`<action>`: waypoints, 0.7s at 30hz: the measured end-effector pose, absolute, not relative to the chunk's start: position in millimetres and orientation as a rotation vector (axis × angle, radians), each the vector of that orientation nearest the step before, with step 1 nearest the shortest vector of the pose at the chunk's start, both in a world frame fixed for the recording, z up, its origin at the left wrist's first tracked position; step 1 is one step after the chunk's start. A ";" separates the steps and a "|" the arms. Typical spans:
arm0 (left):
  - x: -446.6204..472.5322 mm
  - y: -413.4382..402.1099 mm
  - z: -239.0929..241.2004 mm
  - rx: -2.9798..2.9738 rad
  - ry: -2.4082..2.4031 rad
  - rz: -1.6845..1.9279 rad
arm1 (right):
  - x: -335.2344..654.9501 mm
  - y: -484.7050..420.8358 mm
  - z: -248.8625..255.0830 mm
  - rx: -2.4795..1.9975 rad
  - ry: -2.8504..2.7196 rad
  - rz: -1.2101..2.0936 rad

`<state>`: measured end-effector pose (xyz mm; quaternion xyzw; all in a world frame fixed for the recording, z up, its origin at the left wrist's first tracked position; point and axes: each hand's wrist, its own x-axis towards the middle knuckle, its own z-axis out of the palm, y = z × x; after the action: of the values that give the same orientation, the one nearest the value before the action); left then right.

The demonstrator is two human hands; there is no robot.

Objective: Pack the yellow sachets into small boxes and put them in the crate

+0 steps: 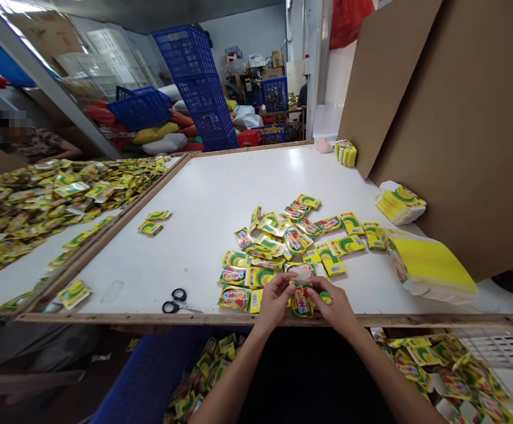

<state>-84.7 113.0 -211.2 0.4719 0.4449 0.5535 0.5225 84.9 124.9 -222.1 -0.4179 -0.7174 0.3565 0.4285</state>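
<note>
My left hand [275, 301] and my right hand [336, 304] meet at the near edge of the white table [221, 200]. Both pinch the same small stack of yellow-green sachets [301, 299], held upright between the fingertips. Just beyond the hands, several loose sachets [283, 241] of the same kind lie scattered flat on the table. A thick stack of yellow packaging sleeves [433, 265] lies to the right of my right hand.
Black scissors [177, 301] lie left of my hands near the table edge. Cardboard sheets [459, 118] lean at the right. A neighbouring table [13, 282] holds a sachet heap [39, 200]; a person sits behind it. Blue crates [198, 82] stand behind; sachet bins sit below.
</note>
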 end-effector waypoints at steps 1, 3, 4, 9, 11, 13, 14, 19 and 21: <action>-83.5 113.4 -210.8 1.120 1.032 1.339 | 85.0 126.5 -221.2 -1.034 -1.756 0.897; -81.6 113.7 -208.7 1.121 0.972 1.368 | 83.9 130.0 -220.2 -1.006 -1.706 0.895; -81.1 113.6 -207.3 1.130 0.958 1.367 | 83.0 131.6 -220.2 -0.994 -1.689 0.900; -84.6 111.3 -202.5 1.309 1.080 1.293 | 78.5 134.7 -222.6 -0.952 -1.566 0.993; -86.5 109.2 -201.4 1.379 1.097 1.290 | 78.6 133.4 -221.5 -0.923 -1.628 0.956; -86.9 107.3 -200.3 1.414 1.106 1.296 | 79.1 131.2 -218.8 -0.909 -1.710 0.890; -86.3 106.8 -199.8 1.426 1.125 1.299 | 79.2 130.0 -217.3 -0.912 -1.729 0.860; -80.5 109.0 -201.8 1.403 1.259 1.326 | 76.3 127.7 -212.8 -1.006 -1.730 0.797; -79.0 111.2 -204.1 1.372 1.281 1.340 | 75.3 129.8 -211.4 -1.042 -1.737 0.799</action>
<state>-79.0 111.2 -204.1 0.5438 0.5076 0.5312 0.4055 75.3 129.8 -211.4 -0.4242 -0.7067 0.3250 0.4638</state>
